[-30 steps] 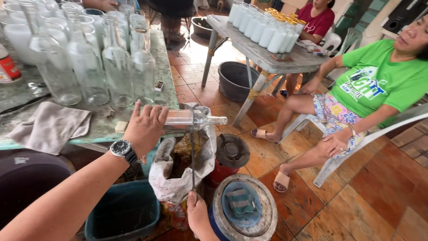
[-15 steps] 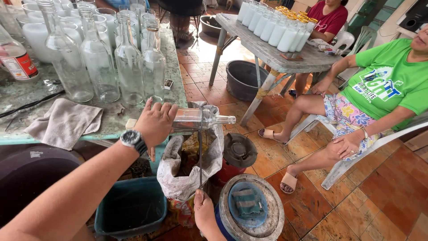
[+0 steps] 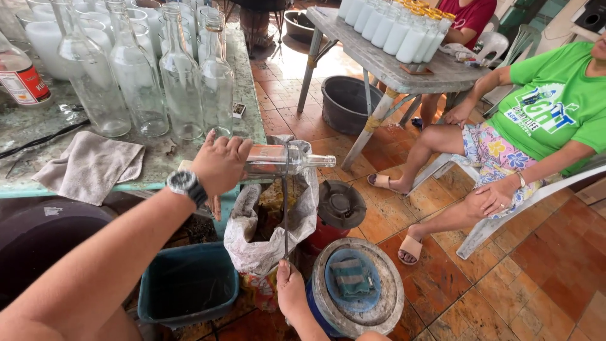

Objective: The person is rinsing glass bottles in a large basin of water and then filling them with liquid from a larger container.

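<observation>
My left hand grips the body of a clear glass bottle and holds it level, neck pointing right, just past the table's edge. A thin dark cord loops around the bottle and hangs straight down to my right hand, which pinches its lower end. Directly under the bottle stands a grey-white sack with its mouth open. A watch is on my left wrist.
Several empty glass bottles and a grey cloth are on the green table. Below are a teal bin, a round lidded bucket and a small burner. A person in a green shirt sits at the right by a wooden table of white-filled bottles.
The view has shifted slightly toward the table. Both hands keep their hold, and the bottle stays level over the sack with the cord taut.
</observation>
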